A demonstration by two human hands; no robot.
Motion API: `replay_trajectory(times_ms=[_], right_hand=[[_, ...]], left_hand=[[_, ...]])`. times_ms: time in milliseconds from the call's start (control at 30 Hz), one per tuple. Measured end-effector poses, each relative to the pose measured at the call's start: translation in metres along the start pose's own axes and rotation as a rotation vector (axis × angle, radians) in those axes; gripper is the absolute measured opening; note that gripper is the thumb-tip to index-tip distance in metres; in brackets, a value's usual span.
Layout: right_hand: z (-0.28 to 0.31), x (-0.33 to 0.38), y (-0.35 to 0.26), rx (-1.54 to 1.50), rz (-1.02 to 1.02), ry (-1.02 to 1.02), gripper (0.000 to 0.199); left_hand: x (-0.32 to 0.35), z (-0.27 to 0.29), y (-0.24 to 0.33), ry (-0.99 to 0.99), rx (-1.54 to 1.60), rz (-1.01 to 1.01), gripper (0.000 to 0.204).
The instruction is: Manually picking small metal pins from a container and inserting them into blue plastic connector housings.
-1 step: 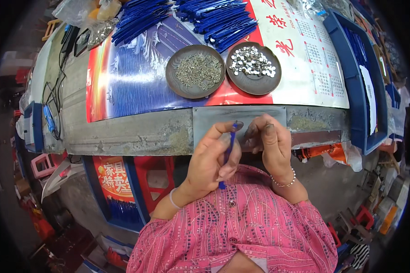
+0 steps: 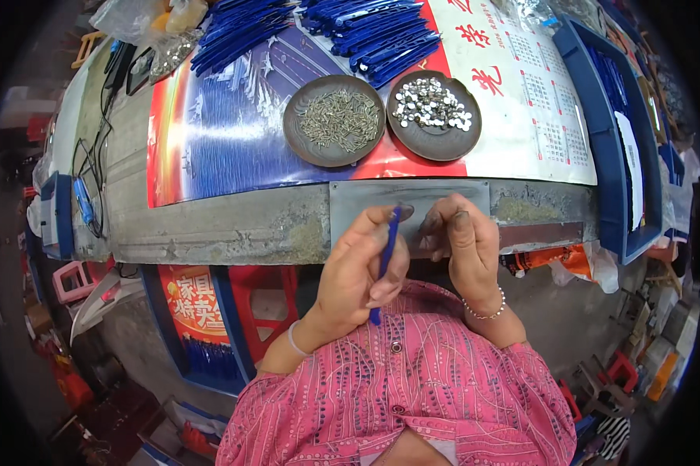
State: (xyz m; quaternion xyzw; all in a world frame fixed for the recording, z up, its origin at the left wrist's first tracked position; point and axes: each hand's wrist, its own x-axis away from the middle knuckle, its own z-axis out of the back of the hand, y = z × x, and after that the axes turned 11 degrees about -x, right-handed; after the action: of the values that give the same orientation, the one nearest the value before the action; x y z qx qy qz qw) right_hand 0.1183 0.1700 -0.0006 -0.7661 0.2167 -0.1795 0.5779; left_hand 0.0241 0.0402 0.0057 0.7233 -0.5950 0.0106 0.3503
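Observation:
My left hand (image 2: 363, 268) holds a slim blue plastic strip (image 2: 388, 248) upright between thumb and fingers, its lower end close to the pink shirt. Just right of it, my right hand (image 2: 470, 241) has thumb and fingertips pinched together; whatever they hold, if anything, is hidden. Both hands are over the table's near edge, in front of a grey metal plate (image 2: 350, 203). Beyond them stand a dark round dish (image 2: 293, 138) of small metal pins, perhaps rivets, and a second dark dish (image 2: 435, 149) of small shiny discs. The hands do not touch the dishes.
Piles of blue strips (image 2: 381, 39) lie at the back on a calendar poster (image 2: 521, 147). A blue crate (image 2: 608, 140) stands on the right. Cables (image 2: 100, 155) run along the left. Below the table are another blue bin (image 2: 241, 334) and a red stool (image 2: 268, 311).
The blue strip has turned slightly in my left hand, and its lower end has shifted a little left. My right hand stays pinched in nearly the same place.

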Motion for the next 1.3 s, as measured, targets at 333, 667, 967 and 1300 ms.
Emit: replay_trajectory(times_ms=[333,667,967,1300], right_hand=[[-0.001,-0.002,0.004,0.044,-0.059,-0.07,0.03],[0.0,-0.001,0.007,0.106,-0.006,-0.086,0.023],[-0.012,-0.006,0.014,0.27,0.466,-0.098,0.025],[-0.019,0.01,0.012,0.292,0.247,-0.13,0.021]], left_hand=[[0.003,0.018,0.003,-0.138,0.219,0.1,0.029],[0.003,0.016,-0.003,-0.148,0.214,0.082,0.029],[0.013,0.004,-0.032,0.146,-0.751,-0.628,0.029],[0.013,0.011,-0.052,0.149,-0.722,-0.814,0.026]])
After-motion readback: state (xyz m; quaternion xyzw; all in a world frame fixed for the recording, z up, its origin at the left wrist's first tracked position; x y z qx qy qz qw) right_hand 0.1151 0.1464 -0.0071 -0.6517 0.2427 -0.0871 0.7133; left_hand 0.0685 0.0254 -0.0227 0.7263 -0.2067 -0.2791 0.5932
